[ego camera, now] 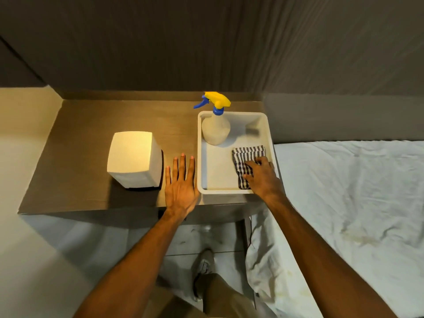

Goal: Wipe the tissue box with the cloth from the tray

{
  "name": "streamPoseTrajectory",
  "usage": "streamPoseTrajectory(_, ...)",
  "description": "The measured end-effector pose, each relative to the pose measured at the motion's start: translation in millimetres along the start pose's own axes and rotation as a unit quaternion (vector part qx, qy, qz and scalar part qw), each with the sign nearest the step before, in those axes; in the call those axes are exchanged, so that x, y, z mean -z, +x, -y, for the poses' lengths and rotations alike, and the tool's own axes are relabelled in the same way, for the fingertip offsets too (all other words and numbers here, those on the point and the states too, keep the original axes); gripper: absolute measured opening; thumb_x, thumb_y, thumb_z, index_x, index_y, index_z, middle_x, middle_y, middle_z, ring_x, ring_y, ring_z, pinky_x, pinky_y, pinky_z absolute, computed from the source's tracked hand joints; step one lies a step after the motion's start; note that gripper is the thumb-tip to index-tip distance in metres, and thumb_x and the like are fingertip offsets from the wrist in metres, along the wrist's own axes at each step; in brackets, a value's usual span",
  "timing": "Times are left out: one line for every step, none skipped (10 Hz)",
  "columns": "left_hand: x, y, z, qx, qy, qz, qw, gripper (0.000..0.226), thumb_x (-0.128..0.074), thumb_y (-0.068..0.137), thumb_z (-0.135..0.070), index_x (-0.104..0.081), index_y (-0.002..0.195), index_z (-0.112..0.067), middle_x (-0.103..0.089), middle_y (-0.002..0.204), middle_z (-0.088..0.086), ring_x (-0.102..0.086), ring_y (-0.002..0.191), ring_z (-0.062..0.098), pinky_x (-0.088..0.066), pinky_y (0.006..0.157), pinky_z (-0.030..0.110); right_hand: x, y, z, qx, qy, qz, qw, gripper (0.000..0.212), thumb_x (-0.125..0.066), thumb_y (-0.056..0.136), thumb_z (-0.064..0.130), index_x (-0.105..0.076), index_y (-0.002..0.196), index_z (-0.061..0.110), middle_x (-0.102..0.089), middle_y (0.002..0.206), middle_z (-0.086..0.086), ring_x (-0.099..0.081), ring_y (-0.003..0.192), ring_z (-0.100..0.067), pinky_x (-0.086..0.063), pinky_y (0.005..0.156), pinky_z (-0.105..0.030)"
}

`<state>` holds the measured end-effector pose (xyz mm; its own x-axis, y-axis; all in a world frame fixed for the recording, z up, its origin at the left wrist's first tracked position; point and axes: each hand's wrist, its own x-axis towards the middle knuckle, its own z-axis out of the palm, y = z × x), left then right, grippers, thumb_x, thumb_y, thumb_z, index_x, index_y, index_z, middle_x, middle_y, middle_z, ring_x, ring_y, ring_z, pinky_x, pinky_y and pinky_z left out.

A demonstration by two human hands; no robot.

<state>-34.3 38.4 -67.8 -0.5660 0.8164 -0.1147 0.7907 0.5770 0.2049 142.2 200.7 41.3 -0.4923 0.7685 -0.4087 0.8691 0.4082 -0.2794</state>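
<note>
A white tissue box (134, 157) with a dark base stands on the brown bedside table (75, 184). To its right is a white tray (270, 134). A striped black-and-white cloth (246, 157) lies in the tray's near right corner. My right hand (261, 174) rests on the cloth with its fingers curled onto it; the cloth still lies flat on the tray floor. My left hand (181, 182) lies flat on the table, fingers apart, between the tissue box and the tray, holding nothing.
A spray bottle (215, 125) with a yellow and blue trigger head stands in the tray's far left corner. A bed with a white sheet (355, 203) adjoins the table on the right. A dark wall panel rises behind. My foot shows on the floor below.
</note>
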Motion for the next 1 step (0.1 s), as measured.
streamPoseTrajectory(-1.8,-19.0,-6.7,0.022,-0.008,-0.023,0.999,0.085,-0.038,0.102,-0.057,0.001,0.165,-0.016,0.001,0.175,0.015,-0.002,0.163,0.036,-0.007,0.132,0.057,7.3,-15.1,3.1,0.01,0.021,-0.049,0.999,0.058,-0.063,0.1,0.033,-0.048,0.154,0.02,-0.033,0.166,-0.007,-0.04,0.15,-0.032,-0.044,0.116,-0.053)
